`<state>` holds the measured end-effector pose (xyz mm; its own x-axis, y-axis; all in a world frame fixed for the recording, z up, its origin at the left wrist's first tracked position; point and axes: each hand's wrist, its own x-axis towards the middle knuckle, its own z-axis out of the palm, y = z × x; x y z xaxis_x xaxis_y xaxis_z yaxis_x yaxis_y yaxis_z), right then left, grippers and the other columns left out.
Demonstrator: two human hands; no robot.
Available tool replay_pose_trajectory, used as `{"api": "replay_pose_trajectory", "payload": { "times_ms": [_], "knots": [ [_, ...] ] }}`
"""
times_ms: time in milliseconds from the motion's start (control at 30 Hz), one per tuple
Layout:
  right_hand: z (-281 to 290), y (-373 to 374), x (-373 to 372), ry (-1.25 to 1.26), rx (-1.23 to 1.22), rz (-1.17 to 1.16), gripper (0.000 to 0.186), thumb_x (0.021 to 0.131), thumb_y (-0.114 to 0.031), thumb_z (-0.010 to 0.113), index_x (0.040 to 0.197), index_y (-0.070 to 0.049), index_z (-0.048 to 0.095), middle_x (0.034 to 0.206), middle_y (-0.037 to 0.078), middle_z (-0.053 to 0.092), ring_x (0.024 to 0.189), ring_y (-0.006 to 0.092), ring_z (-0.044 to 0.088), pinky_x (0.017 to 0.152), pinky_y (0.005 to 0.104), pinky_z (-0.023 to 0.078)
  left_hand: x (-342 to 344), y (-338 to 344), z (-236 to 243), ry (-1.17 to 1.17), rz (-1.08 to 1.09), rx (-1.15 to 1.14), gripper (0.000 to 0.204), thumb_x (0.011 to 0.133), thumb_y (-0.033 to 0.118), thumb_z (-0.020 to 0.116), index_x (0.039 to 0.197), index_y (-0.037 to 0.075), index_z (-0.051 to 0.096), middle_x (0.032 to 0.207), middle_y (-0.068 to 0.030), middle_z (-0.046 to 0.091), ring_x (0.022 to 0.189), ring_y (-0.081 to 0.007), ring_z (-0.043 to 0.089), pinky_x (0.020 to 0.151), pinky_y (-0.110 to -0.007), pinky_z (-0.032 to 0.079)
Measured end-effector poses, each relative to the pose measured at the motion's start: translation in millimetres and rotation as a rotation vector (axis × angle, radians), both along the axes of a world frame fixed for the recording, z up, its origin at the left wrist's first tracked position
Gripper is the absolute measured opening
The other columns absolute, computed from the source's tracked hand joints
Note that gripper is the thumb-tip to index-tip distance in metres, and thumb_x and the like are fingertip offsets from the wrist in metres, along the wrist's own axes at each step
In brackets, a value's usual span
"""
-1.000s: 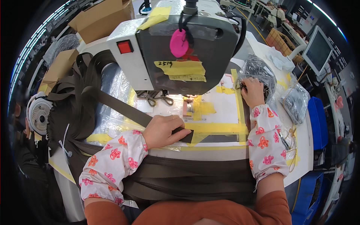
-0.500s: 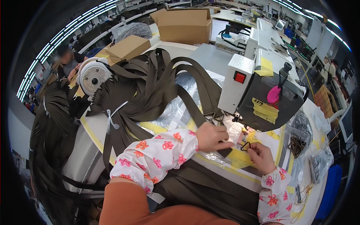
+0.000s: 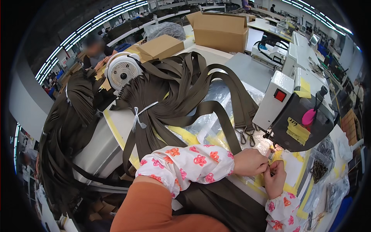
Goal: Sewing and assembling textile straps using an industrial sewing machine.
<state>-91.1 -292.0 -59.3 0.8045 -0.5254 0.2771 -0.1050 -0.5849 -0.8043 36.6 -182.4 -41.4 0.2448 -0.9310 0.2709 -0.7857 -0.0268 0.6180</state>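
Note:
My left hand (image 3: 251,161) is closed, its fingertips meeting those of my right hand (image 3: 275,179) just in front of the sewing machine's lit needle area. A dark olive webbing strap (image 3: 226,123) loops down behind my left hand; its end at the fingers is mostly hidden. My right hand pinches a small triangular metal ring, now largely covered by the fingers. Beyond my left hand, metal snap hooks (image 3: 244,136) hang from strap ends beside the sewing machine (image 3: 299,120).
A tied bundle of straps (image 3: 150,100) covers the table's left, beside a white fan (image 3: 123,73). Cardboard boxes (image 3: 220,33) stand at the back. A bag of metal parts (image 3: 320,170) lies right of the machine. Another person (image 3: 96,52) sits at the far left.
My hands have come together; the ring has moved up to my left fingers and is now mostly hidden. The whole view has shifted, so the scene sits further right.

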Motion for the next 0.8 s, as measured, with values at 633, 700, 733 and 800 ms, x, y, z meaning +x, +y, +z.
{"api": "replay_pose_trajectory", "payload": {
  "times_ms": [633,700,733,800],
  "knots": [
    [5,-3,-2,-0.171,0.695,0.099,0.016,0.084,0.001,0.052,0.09,-0.003,0.038,0.076,0.008,0.054,0.055,0.0117,0.054,0.049,0.0214,0.043,9,-2,1,0.076,-0.112,-0.082,0.026,0.078,0.022,0.055,0.098,0.005,0.057,0.07,-0.0147,0.059,0.063,-0.0326,0.058,0.054,-0.041,0.045],
    [6,0,-1,-0.028,0.845,0.079,0.011,0.089,-0.009,0.049,0.088,-0.003,0.04,0.072,0.008,0.057,0.052,0.011,0.054,0.046,0.021,0.041,-1,-2,-3,-0.039,-0.032,-0.112,0.019,0.076,0.022,0.054,0.082,0.003,0.055,0.065,-0.0146,0.058,0.064,-0.0335,0.059,0.057,-0.043,0.045],
    [7,1,-1,-0.056,0.841,0.101,0.011,0.089,-0.009,0.049,0.088,-0.003,0.04,0.072,0.008,0.057,0.052,0.011,0.054,0.046,0.021,0.041,-4,-2,-5,-0.038,-0.021,-0.125,0.019,0.076,0.022,0.054,0.082,0.003,0.055,0.065,-0.0146,0.058,0.064,-0.0335,0.059,0.057,-0.043,0.045],
    [8,1,-3,0.099,0.746,0.137,0.021,0.093,-0.023,0.043,0.087,-0.003,0.043,0.067,0.008,0.058,0.05,0.0113,0.054,0.045,0.0205,0.039,-9,-3,-7,-0.046,-0.041,-0.259,0.019,0.076,0.021,0.054,0.074,0.003,0.052,0.062,-0.0146,0.057,0.061,-0.0348,0.058,0.056,-0.044,0.046]
  ]
}}
